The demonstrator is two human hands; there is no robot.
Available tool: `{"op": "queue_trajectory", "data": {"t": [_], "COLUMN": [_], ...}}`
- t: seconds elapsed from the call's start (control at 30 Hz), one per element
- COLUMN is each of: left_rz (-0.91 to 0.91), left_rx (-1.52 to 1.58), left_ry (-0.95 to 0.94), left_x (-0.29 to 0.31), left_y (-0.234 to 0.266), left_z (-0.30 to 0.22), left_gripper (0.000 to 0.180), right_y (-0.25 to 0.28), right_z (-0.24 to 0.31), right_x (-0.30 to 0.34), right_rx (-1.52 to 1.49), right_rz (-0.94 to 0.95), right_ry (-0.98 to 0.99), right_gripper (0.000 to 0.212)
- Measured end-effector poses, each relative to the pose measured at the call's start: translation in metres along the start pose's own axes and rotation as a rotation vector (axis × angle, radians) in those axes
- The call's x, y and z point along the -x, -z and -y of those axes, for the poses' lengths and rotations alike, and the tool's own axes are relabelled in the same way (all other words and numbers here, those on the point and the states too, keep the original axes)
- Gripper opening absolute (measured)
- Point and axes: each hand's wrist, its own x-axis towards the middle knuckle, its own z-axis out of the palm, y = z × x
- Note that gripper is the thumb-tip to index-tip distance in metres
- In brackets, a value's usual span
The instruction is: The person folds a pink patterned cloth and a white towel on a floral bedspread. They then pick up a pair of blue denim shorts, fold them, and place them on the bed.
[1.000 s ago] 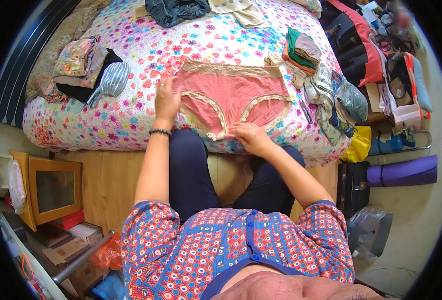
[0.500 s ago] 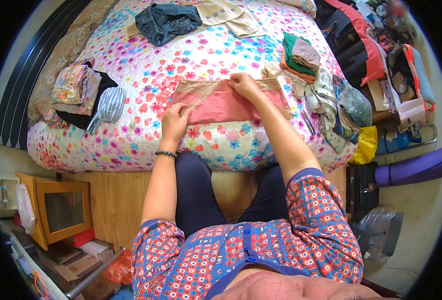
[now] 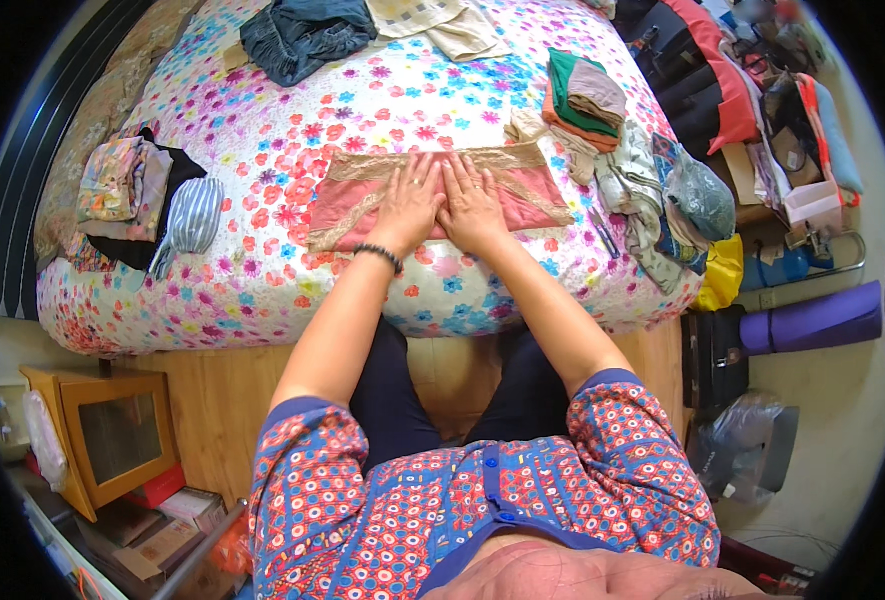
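A pink garment with beige lace trim (image 3: pixel 347 205) lies spread flat near the front edge of the bed. Lace runs along its far edge and in slanting bands across it. My left hand (image 3: pixel 410 205) presses flat on its middle, fingers stretched toward the far edge. Beside it, almost touching, my right hand (image 3: pixel 472 205) also lies flat on the cloth with its fingers out. Between them the hands hide the garment's centre. Neither hand grips anything. A dark bead bracelet (image 3: pixel 379 257) circles my left wrist.
The bed has a flowered cover (image 3: pixel 272 160). To the left lie folded clothes (image 3: pixel 122 190) and a striped bundle (image 3: pixel 194 215). Folded green and orange clothes (image 3: pixel 577 100) and a plastic-wrapped bundle (image 3: pixel 700 200) sit to the right. Jeans (image 3: pixel 302 40) lie at the far side.
Both hands have come together at the garment's middle, their pinching fingers now spread flat. The cloth lies smoother, and its lace band no longer lifts. The view has shifted slightly.
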Motion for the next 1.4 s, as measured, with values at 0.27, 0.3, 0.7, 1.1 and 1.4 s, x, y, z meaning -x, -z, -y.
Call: {"op": "queue_trajectory", "data": {"t": [0.27,0.3,0.7,1.1,1.4], "left_rz": [0.154,0.171,-0.162,-0.237,-0.487], "left_rx": [-0.155,-0.181,0.432,0.349,0.986], "left_ry": [0.232,0.289,0.356,0.921,0.886], "left_x": [0.004,0.002,0.002,-0.004,0.007], "left_y": [-0.018,-0.017,0.044,0.03,0.012], "left_z": [-0.005,-0.007,0.038,0.095,0.133], "left_gripper": [0.065,0.065,0.034,0.028,0.026], "right_y": [-0.003,-0.001,0.021,-0.002,-0.004], "right_z": [-0.051,-0.057,0.009,0.013,0.012], "right_x": [0.02,0.022,0.016,0.022,0.021], "right_rx": [0.17,0.197,-0.094,-0.024,-0.032], "right_rz": [0.177,0.164,-0.113,0.098,0.095], "right_ry": [-0.213,-0.246,-0.08,-0.052,-0.054], "right_gripper": [0.071,0.071,0.065,0.062,0.062]}}
